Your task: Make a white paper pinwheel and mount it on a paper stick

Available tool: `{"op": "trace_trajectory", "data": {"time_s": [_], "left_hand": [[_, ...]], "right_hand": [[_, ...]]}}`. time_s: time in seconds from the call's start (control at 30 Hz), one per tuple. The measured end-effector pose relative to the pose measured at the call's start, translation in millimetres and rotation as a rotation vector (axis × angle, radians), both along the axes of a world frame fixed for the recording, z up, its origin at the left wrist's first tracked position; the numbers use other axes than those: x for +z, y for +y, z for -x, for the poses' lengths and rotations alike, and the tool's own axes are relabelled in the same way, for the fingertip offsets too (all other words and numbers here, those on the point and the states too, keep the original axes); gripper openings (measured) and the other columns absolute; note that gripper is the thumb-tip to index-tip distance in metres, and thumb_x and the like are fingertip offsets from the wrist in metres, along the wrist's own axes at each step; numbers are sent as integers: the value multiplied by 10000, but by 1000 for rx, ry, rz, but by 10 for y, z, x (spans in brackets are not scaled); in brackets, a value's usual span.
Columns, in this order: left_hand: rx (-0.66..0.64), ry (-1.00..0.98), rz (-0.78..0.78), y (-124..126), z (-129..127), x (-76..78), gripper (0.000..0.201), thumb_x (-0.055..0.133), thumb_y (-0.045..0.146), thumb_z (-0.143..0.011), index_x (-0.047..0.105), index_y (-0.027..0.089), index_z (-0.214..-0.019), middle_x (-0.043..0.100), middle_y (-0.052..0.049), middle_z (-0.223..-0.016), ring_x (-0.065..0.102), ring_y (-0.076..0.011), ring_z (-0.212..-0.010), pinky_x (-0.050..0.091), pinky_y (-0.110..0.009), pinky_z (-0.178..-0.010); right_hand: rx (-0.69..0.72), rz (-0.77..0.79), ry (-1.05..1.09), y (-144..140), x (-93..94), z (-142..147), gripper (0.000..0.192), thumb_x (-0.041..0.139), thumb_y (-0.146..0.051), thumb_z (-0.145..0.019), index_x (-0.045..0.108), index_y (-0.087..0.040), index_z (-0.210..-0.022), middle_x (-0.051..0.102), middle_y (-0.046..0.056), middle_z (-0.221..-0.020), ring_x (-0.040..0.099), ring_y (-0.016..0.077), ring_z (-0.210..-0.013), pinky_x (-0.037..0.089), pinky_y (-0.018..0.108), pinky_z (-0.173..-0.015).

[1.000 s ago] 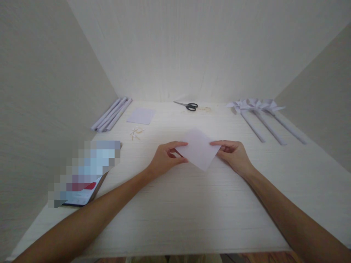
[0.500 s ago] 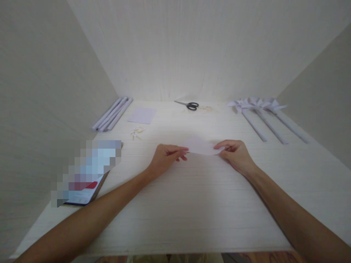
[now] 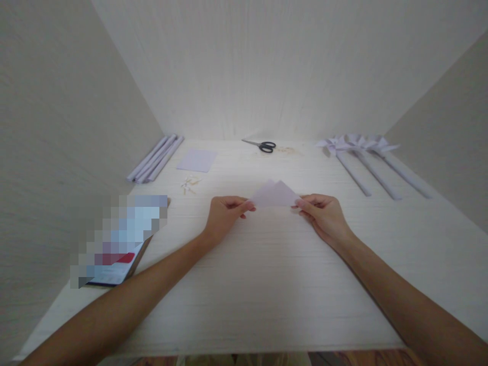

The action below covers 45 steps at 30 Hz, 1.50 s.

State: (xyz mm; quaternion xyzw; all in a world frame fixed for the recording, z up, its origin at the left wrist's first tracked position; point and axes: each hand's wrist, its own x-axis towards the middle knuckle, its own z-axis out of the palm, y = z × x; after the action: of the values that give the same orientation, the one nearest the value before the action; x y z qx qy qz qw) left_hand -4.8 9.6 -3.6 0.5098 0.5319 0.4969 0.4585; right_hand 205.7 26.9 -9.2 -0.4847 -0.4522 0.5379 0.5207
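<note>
Folded paper (image 3: 275, 194) (a triangle) pinched between both hands (image 3: 274, 211).

No text, label, brand, number or sign can be read anywhere. The phone (image 3: 114, 244) lying on the desk (image 3: 244, 284) at the left is blurred into coloured blocks, so whatever its screen shows stays illegible; only a red patch and pale blue areas come through. The folded paper (image 3: 275, 195), the flat sheet (image 3: 196, 160) farther back, the rolled paper tubes (image 3: 154, 158), the paper pinwheels (image 3: 358, 147) and the scissors (image 3: 262, 146) carry no visible print.
</note>
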Motion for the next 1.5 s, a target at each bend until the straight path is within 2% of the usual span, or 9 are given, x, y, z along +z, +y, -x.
{"op": "trace_trajectory", "data": {"time_s": [0.23, 0.4, 0.57, 0.67, 0.77, 1.0, 1.17, 1.33, 1.5], "left_hand": [[40, -130, 45, 21, -40, -59, 221, 667, 316, -591, 585, 125, -516, 635, -27, -572, 599, -122, -590, 470, -237, -587], [40, -209, 18, 11, -61, -52, 244, 695, 283, -553, 517, 133, -479, 643, -15, -630, 597, -119, -603, 472, -263, -622], [74, -236, -12, -33, -121, -36, 232, 704, 256, -540, 515, 134, -483, 666, -33, -718, 607, -127, -655, 470, -268, -652], [18, -176, -38, -95, -187, -38, 221, 692, 252, -560, 525, 132, -479, 672, -45, -757, 608, -130, -669, 470, -256, -635], [-75, -82, -105, -170, -234, -42, 187, 665, 242, -598, 552, 134, -495, 669, -52, -799, 608, -134, -696, 472, -250, -636], [-128, 270, -329, -245, -236, -30, 173, 627, 189, -641, 564, 141, -486, 647, -48, -692, 587, -120, -636, 454, -235, -598], [-163, 382, -429, -253, -245, -39, 203, 615, 153, -643, 522, 142, -463, 620, -32, -647, 556, -97, -576, 437, -209, -535], [-261, 338, -393, -266, -233, -7, 176, 629, 187, -636, 522, 152, -501, 636, -38, -724, 576, -116, -680, 461, -234, -616], [-308, 92, -224, -268, -212, 39, 224, 670, 273, -594, 481, 155, -609, 600, -62, -897, 570, -154, -825, 477, -261, -646]], "right_hand": [[-38, 48, 76, -15, 10, 48, 129, 750, -218, -502, 650, -140, -531, 648, 17, -557, 558, 65, -487, 441, 146, -440], [-98, 48, 190, -43, 35, 122, 149, 748, -198, -503, 615, -144, -540, 611, -27, -505, 550, 43, -464, 451, 116, -444], [-111, 105, 359, -147, 65, 256, 231, 729, -212, -548, 587, -189, -729, 648, -36, -643, 587, 54, -547, 436, 96, -416], [-27, 169, 401, -233, 52, 340, 217, 729, -237, -555, 590, -160, -703, 624, -33, -629, 577, 49, -540, 425, 92, -406], [38, 159, 443, -297, 29, 393, 214, 730, -260, -552, 596, -144, -672, 584, -44, -590, 565, 47, -547, 416, 98, -414], [33, 106, 490, -341, 30, 430, 231, 743, -279, -524, 573, -156, -620, 552, -54, -576, 488, 38, -524, 362, 131, -431], [-3, 89, 458, -353, 30, 452, 201, 732, -255, -538, 565, -149, -575, 515, -60, -525, 403, 34, -462, 317, 161, -427], [-39, 89, 414, -341, 22, 451, 178, 725, -248, -545, 586, -151, -599, 536, -50, -531, 415, 49, -466, 324, 185, -443], [-114, 20, 336, -320, 0, 418, 177, 714, -240, -563, 604, -162, -679, 617, -17, -657, 525, 88, -580, 414, 219, -552]]}}
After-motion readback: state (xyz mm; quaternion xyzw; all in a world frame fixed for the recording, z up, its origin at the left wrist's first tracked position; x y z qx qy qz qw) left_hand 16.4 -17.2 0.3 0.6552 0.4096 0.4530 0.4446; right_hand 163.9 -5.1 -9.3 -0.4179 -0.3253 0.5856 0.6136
